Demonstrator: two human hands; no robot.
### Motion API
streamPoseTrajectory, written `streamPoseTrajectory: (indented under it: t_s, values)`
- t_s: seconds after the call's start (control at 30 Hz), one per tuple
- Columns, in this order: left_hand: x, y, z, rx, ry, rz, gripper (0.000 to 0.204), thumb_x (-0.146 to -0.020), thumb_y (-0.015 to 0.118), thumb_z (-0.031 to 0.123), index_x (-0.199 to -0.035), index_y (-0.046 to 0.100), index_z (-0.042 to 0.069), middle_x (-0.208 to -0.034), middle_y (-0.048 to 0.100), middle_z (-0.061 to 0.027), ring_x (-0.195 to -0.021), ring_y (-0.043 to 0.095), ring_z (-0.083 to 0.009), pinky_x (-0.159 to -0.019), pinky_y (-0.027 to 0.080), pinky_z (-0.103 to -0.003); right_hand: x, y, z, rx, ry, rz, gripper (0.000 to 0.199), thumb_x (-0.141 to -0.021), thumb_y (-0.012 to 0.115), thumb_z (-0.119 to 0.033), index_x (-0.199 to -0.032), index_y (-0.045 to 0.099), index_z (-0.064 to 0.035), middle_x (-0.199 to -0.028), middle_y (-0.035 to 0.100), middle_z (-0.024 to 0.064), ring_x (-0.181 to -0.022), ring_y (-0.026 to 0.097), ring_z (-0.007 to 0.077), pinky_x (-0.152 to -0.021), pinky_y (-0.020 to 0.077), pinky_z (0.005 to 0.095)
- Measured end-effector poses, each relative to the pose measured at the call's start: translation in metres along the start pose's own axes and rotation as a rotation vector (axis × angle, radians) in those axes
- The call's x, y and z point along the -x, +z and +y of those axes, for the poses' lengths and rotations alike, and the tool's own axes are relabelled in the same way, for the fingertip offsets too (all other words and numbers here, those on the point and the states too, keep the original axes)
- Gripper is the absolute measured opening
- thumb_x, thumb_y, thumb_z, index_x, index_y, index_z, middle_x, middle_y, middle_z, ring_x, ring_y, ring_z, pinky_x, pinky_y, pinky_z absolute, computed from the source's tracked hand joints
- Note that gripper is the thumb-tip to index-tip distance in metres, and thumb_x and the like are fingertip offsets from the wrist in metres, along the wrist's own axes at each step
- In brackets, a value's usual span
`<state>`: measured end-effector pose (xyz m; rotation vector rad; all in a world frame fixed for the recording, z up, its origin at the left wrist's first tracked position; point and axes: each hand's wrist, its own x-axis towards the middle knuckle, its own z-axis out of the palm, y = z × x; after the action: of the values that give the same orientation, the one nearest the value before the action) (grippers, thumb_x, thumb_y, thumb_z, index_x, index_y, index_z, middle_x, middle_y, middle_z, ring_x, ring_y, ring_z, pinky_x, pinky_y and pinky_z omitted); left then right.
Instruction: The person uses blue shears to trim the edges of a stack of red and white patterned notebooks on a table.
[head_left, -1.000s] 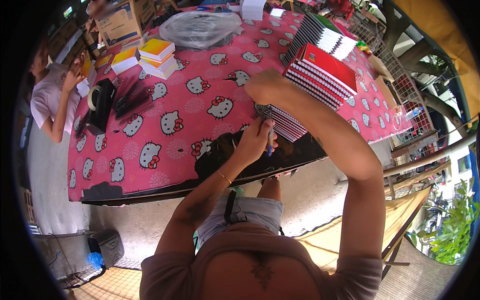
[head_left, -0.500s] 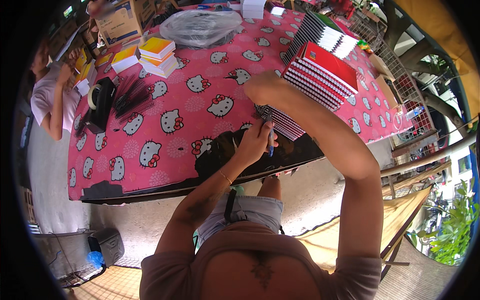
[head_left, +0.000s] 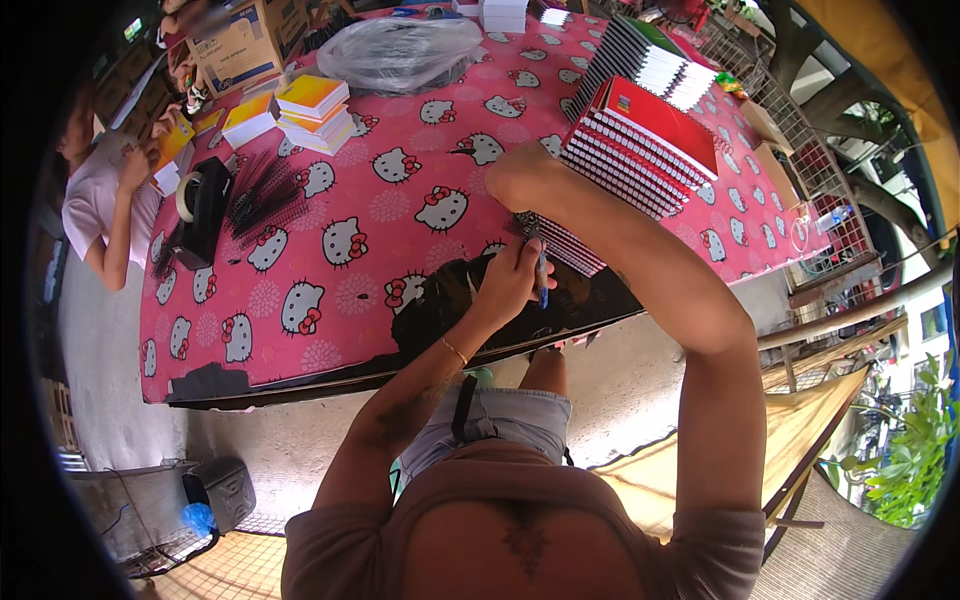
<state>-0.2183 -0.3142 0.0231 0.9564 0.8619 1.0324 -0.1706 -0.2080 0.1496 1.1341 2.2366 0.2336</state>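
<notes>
My left hand [head_left: 514,284] is closed around a blue-handled tool [head_left: 543,290] that looks like small pliers. Its dark metal end reaches the corner of a stack of spiral-bound notebooks [head_left: 572,252] at the table's near edge. My right hand [head_left: 518,178] is bent down over that same corner from the far side. Its fingers are hidden behind the wrist, so I cannot tell what they hold. Just beyond my right forearm stands a taller stack of red-covered spiral notebooks [head_left: 650,140].
The table has a pink patterned cover [head_left: 390,215]. Loose black binding coils [head_left: 262,195] lie beside a black tape dispenser [head_left: 203,210]. Yellow-covered book blocks [head_left: 315,110], a clear plastic bag [head_left: 400,55] and a carton [head_left: 245,45] stand farther back. A co-worker [head_left: 110,205] handles yellow-covered books at left.
My hands stay at the same corner of the stack, with only slight shifts. The co-worker's hands at left have moved a little, and the view has shifted slightly.
</notes>
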Motion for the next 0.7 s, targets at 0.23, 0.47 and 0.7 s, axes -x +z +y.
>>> streamPoseTrajectory:
  t_s: [0.23, 0.47, 0.7]
  values:
    - [-0.012, -0.006, 0.006, -0.179, -0.02, -0.039, 0.036, -0.1, 0.041, 0.035, -0.106, 0.048, 0.0, -0.083, 0.061, -0.011, -0.066, 0.067, -0.0207, -0.055, 0.056, -0.033, -0.002, 0.003, 0.0, 0.028, -0.002, -0.037, 0.029, -0.077, 0.068, -0.021, -0.105, 0.071, -0.0142, -0.11, 0.068, 0.0067, -0.102, 0.065, 0.0234, -0.078, 0.0513, 0.0398]
    - [-0.005, -0.011, -0.006, -0.065, -0.053, -0.05, 0.034, -0.1, 0.041, 0.033, -0.103, 0.048, 0.0, -0.085, 0.061, -0.0116, -0.068, 0.067, -0.0207, -0.055, 0.056, -0.033, -0.009, 0.007, -0.004, 0.016, 0.024, -0.033, 0.027, -0.078, 0.067, -0.019, -0.104, 0.072, -0.0149, -0.109, 0.069, 0.0054, -0.1, 0.066, 0.0227, -0.075, 0.0517, 0.0399]
    - [-0.013, -0.007, -0.003, -0.12, -0.084, -0.037, 0.034, -0.1, 0.04, 0.033, -0.106, 0.048, 0.0, -0.084, 0.061, -0.0117, -0.067, 0.067, -0.0203, -0.054, 0.056, -0.033, -0.017, 0.016, -0.003, -0.003, 0.036, -0.06, 0.026, -0.078, 0.067, -0.018, -0.103, 0.072, -0.0137, -0.104, 0.07, 0.0041, -0.097, 0.067, 0.0222, -0.073, 0.0526, 0.0401]
